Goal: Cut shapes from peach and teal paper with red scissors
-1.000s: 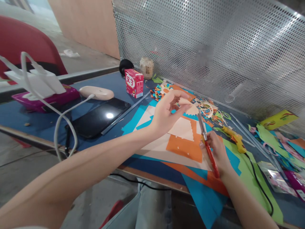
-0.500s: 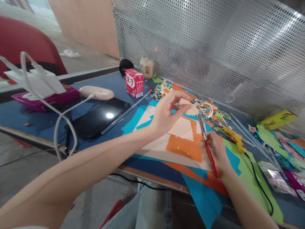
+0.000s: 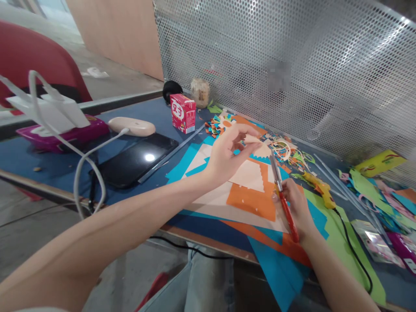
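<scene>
My left hand (image 3: 227,154) is raised over the table and pinches a small cream paper piece (image 3: 251,139) between thumb and fingers. My right hand (image 3: 297,208) rests on the paper sheets and grips red-handled scissors (image 3: 282,196), whose blades point away toward the cream piece. Under both hands lie cream, orange and blue paper sheets (image 3: 250,199), one with a saw-tooth cut edge.
A black tablet (image 3: 136,160), a pink case (image 3: 131,126), a red drink carton (image 3: 183,113) and a white charger with cable (image 3: 48,112) sit at the left. A yellow glue gun (image 3: 320,188), paper scraps (image 3: 289,151) and green paper (image 3: 367,182) lie to the right. A perforated metal screen (image 3: 292,65) backs the table.
</scene>
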The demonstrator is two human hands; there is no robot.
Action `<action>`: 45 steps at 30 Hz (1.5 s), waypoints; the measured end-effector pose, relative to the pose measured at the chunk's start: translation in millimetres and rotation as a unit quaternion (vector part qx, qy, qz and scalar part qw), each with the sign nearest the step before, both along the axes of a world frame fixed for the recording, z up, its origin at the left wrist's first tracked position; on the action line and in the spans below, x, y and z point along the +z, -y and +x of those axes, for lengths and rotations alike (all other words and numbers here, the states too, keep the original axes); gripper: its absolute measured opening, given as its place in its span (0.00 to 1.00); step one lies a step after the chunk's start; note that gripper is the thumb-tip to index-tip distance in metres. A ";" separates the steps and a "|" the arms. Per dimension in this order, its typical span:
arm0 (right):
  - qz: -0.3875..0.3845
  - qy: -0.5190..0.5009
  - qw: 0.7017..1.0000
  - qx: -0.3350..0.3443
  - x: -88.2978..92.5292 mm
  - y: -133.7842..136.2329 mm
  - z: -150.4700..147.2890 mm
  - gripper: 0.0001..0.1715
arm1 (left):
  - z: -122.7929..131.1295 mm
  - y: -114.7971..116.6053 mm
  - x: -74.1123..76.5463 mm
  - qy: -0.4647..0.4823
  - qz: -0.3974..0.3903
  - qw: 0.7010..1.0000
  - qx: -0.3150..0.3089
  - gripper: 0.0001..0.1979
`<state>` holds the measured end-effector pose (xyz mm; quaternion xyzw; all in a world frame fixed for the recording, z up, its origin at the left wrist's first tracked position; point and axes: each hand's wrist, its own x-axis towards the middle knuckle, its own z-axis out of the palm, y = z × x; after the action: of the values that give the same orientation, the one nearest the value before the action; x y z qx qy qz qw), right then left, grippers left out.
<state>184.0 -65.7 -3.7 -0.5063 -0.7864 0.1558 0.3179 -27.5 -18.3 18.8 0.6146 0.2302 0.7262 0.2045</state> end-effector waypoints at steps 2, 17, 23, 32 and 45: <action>-0.008 -0.003 1.000 -0.001 -1.2 0.1 0.7 0.11 | 0.1 0.6 0.4 -0.001 -0.002 1.000 0.000 0.08; -0.008 -0.003 1.000 -0.006 0.7 0.9 -0.1 0.11 | -0.8 0.5 -1.4 -0.001 -0.007 1.000 0.001 0.07; -0.008 -0.008 1.000 0.000 2.8 2.5 -2.7 0.12 | -0.5 0.1 -1.5 -0.003 -0.013 1.000 -0.003 0.08; -0.009 -0.010 1.000 -0.018 2.8 2.4 -4.8 0.14 | 0.0 1.9 -0.1 -0.007 -0.020 1.000 0.010 0.09; -0.005 -0.034 0.999 -0.017 1.1 0.7 -2.9 0.16 | 7.1 5.4 -1.6 0.065 -0.200 0.940 -0.268 0.13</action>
<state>181.1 -66.4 -2.6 -0.5158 -0.7653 0.1717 0.3447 -20.3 -23.7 17.2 0.5514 0.1843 0.6218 0.5247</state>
